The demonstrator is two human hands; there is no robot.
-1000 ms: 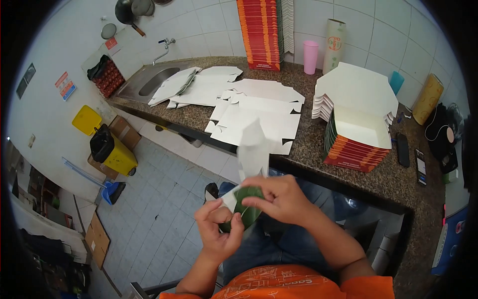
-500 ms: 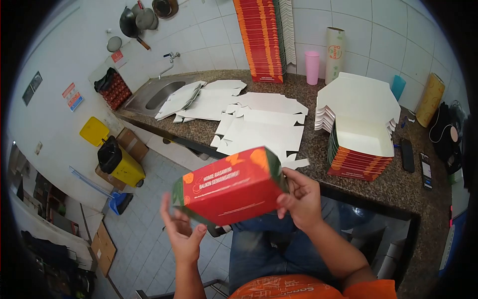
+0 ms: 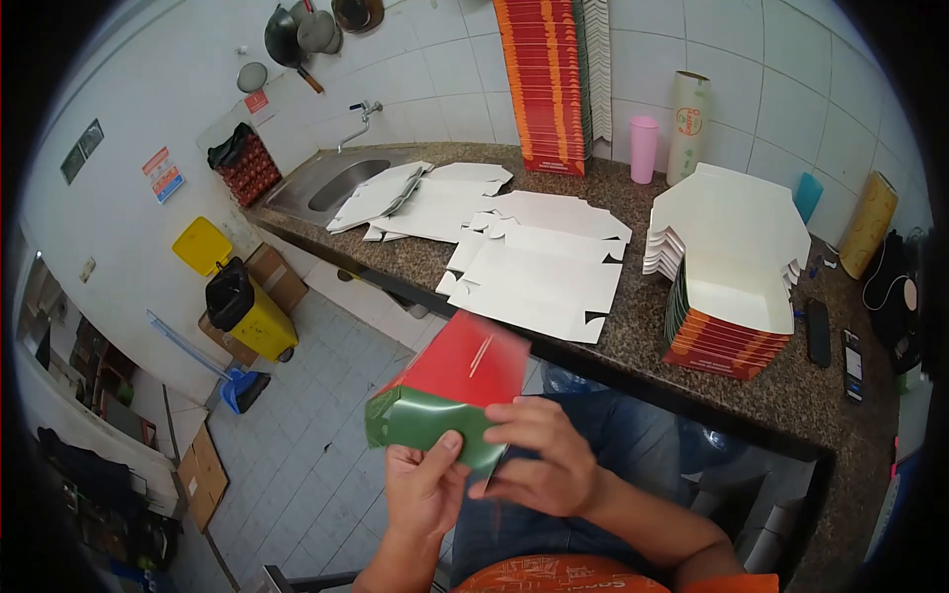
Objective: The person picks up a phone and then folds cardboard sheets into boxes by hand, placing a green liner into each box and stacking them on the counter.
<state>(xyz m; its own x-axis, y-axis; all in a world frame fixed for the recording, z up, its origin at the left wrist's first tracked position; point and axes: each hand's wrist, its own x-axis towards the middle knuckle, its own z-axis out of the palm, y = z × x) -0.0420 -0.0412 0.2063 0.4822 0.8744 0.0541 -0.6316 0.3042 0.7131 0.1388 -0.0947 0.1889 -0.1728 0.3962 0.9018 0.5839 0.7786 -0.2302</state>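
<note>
A red and green cardboard food box (image 3: 457,371) is held above my lap, its green side turned toward me. My left hand (image 3: 425,484) grips the lower edge of that side, thumb flat on the green face. My right hand (image 3: 544,455) has its fingers curled around the box's right corner, slightly blurred. Flat unfolded box blanks (image 3: 549,262), white side up, lie on the counter just beyond. To the right stands a nested stack of folded boxes (image 3: 732,336) with the top one's white lid raised.
A tall stack of red boxes (image 3: 542,89) leans at the wall, near a pink cup (image 3: 643,148) and a paper roll (image 3: 689,128). Phones (image 3: 852,366) lie at the right. The granite counter (image 3: 633,346) has a sink (image 3: 341,188) at left; a yellow bin (image 3: 262,311) stands on the floor.
The box has been turned so its green side faces me, and it sits lower. My left hand has closed on its edge, and my right hand has moved down and left with it.
</note>
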